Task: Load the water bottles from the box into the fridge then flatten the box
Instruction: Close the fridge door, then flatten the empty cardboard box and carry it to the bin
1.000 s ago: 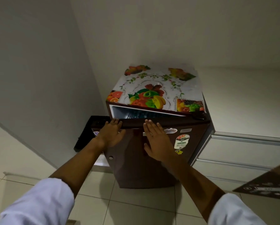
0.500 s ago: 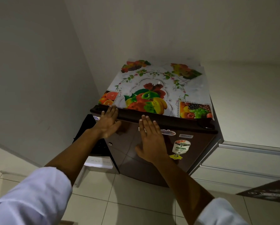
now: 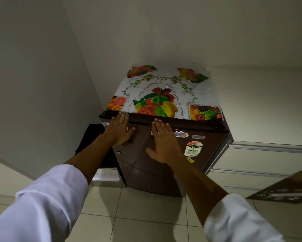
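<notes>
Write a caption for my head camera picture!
Both hands press flat on the brown fridge door.

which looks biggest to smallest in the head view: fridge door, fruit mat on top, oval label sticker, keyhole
1. fridge door
2. fruit mat, close to the door in apparent area and set farther from the camera, so the top two are unsure
3. oval label sticker
4. keyhole

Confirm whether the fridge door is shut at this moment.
Shut: the fridge door meets the cabinet with no gap under the top edge. The left hand and right hand lie flat on it.
</notes>
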{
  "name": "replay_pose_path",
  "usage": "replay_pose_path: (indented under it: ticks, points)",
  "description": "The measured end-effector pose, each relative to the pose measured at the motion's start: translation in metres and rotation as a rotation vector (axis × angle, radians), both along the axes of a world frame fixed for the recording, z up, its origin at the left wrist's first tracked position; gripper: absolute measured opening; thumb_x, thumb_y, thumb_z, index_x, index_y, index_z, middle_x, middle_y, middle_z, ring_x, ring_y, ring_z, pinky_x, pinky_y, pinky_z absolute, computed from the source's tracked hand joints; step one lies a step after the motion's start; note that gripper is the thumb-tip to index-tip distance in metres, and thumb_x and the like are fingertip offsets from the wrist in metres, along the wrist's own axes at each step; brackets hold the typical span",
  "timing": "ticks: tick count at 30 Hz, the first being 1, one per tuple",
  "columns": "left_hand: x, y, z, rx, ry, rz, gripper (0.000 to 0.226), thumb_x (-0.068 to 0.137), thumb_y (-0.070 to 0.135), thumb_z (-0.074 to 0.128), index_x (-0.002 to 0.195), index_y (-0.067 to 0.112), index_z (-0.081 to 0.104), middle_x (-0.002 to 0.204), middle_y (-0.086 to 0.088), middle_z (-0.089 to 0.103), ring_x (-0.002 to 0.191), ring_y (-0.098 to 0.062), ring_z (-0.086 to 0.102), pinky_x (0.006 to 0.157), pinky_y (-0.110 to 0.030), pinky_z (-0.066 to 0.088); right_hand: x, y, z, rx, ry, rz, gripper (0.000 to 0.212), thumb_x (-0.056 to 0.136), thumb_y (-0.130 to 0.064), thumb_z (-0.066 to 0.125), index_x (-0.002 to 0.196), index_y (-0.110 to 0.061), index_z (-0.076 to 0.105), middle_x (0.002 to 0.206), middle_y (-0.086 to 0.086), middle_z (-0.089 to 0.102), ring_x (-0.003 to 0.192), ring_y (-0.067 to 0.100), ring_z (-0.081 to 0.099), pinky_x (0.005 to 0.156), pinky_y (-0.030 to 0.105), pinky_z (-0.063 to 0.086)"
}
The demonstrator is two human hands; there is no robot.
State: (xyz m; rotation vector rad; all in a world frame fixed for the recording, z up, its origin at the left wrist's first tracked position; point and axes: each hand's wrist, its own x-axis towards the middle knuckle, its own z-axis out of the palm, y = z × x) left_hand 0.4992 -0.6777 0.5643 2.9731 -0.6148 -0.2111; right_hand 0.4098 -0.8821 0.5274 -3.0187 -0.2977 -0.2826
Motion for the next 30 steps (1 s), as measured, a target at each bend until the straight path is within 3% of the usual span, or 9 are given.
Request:
replay_pose_path:
  ticks: [6,15,24,30]
  points:
    - [-0.015,0.016,0.008,0.077,0.049,-0.053,0.078,0.099,0.055,0.024,0.154,0.007,-0.003,0.162,-0.012,-0.01,0.149,-0.026,-0.01,0.12,-0.05,0.0,-0.003,0.013,0.035,-0.05,0.23,-0.085,0.098,0.089,-0.062,0.045,0.156,-0.006,0.002,0.164,0.013,-0.003,0.151,0.025,-0.004,0.123,0.044,0.001]
    - [-0.059,0.08,0.015,0.102,0.075,-0.16,0.083,0.096,0.063,0.021,0.154,0.009,-0.006,0.162,-0.012,-0.011,0.149,-0.027,-0.013,0.118,-0.05,-0.006,-0.029,0.06,0.05,-0.086,0.324,-0.244,0.092,0.093,-0.064,0.039,0.156,-0.006,0.007,0.164,0.013,-0.002,0.151,0.027,-0.002,0.121,0.05,0.007]
    - [-0.156,0.185,-0.036,0.04,0.048,-0.082,0.078,0.096,0.059,0.02,0.154,0.008,0.005,0.162,-0.014,0.002,0.149,-0.031,0.0,0.119,-0.052,0.008,-0.105,0.194,-0.02,0.025,0.377,-0.08,0.083,0.097,-0.057,0.036,0.157,-0.01,0.003,0.164,0.009,-0.004,0.151,0.024,-0.006,0.121,0.051,0.006]
    - [-0.241,0.265,-0.099,0.078,0.156,0.041,0.073,0.1,0.053,0.022,0.154,0.007,0.004,0.162,-0.015,0.002,0.149,-0.032,0.0,0.12,-0.053,0.007,-0.167,0.281,-0.086,0.086,0.471,0.045,0.077,0.099,-0.052,0.035,0.157,-0.011,0.003,0.164,0.008,-0.004,0.151,0.022,-0.006,0.122,0.047,0.003]
